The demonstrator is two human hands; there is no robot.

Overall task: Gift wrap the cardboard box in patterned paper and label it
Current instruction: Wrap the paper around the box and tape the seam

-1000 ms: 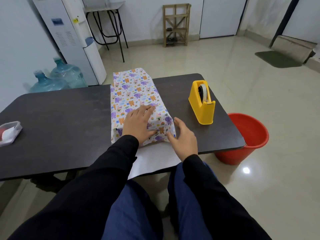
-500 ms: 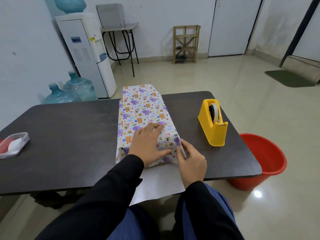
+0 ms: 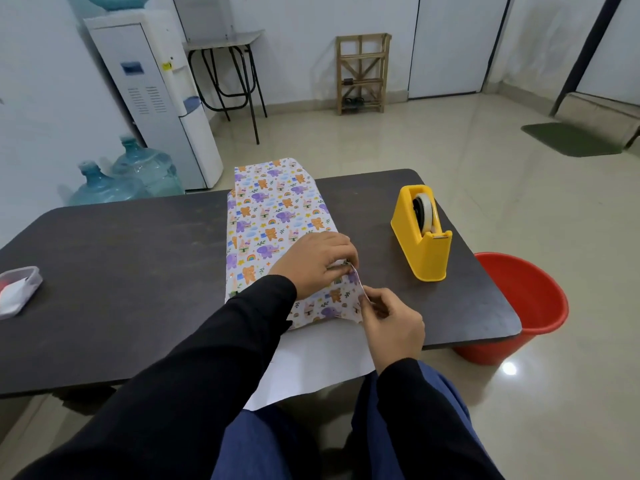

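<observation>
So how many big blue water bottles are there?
3: near bottle and far bottle standing beside the water dispenser, top bottle atop it; others may be hidden.

Place: plain office back room.
Signs: white upright water dispenser [image 3: 152, 98], blue plastic water jugs [image 3: 145, 168] beside it, glossy beige tiled floor [image 3: 381, 143].

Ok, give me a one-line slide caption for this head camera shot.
Left hand and right hand pinch a fold of patterned paper on the dark table, yellow tape dispenser alongside.
</observation>
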